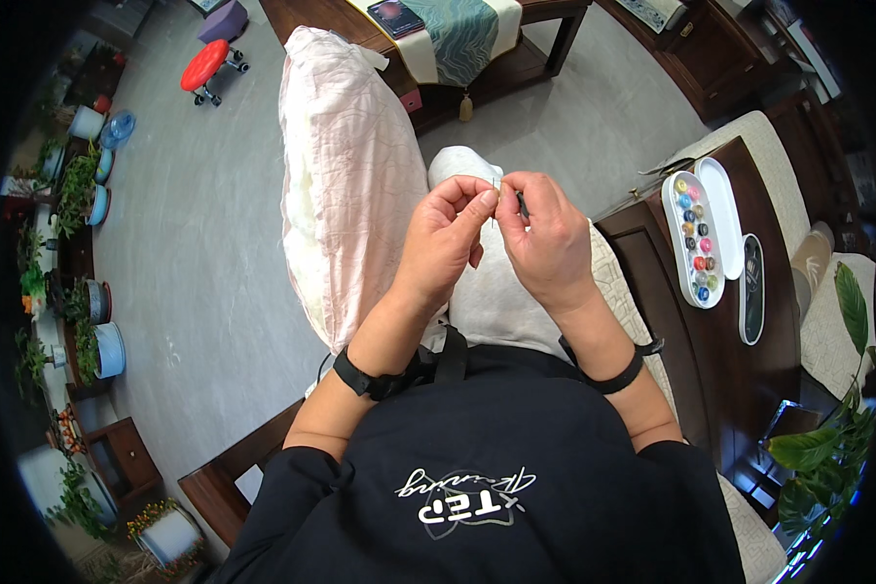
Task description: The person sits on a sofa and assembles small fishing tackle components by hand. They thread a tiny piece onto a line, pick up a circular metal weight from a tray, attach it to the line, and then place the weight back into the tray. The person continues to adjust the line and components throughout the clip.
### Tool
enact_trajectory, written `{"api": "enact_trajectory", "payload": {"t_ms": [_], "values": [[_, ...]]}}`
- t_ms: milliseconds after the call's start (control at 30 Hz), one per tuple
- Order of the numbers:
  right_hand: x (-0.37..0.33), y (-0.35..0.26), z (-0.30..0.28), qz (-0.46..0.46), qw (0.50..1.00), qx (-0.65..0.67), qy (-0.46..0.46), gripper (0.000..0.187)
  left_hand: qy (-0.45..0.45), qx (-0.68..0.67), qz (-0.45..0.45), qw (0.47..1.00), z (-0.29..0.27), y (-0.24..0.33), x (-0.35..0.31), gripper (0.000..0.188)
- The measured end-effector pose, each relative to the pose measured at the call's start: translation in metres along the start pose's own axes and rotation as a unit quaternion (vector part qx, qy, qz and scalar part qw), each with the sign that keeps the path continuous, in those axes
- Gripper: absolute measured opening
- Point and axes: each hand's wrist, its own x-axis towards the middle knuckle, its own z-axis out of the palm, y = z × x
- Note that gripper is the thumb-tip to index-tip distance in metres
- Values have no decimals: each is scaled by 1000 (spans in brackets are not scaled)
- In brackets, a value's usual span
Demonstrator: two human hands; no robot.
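My left hand [443, 238] and my right hand [547, 238] meet above my lap, both closed in a pinch. Between their fingertips stands a thin, needle-like piece [493, 222], seemingly held by the left thumb and finger. A small dark object [523, 204] shows in the right hand's grip, mostly hidden by the fingers; I cannot make out its kind. Against my left leg leans a pale pink pillow [346, 165], upright. To my right, an open white sewing box [674, 224] holds several coloured thread bobbins, its lid [720, 219] folded back.
Beside the box lies a narrow dark tray [752, 297] on the brown wooden surface [696, 365]. A low table [311, 15] with a cloth runner [464, 44] and a phone [396, 17] stands ahead. A red stool [204, 66] and potted plants [78, 190] are at left.
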Motion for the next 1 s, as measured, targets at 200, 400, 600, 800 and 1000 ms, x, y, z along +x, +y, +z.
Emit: {"api": "enact_trajectory", "payload": {"t_ms": [200,400,600,800,1000], "values": [[1,2,2,6,1000,5,-1,11,-6,-5,-3,1000,0,1,0,17],[2,3,0,10,1000,-2,-15,9,0,10,-6,1000,-1,1,1,19],[3,3,-1,-2,1000,-2,-22,8,-6,4,-16,1000,-2,1,2,19],[2,3,0,5,1000,7,-24,7,-9,-4,-18,1000,-2,2,2,18],[3,3,2,-5,1000,-2,-3,10,-4,-17,-25,1000,-1,3,2,17]]}}
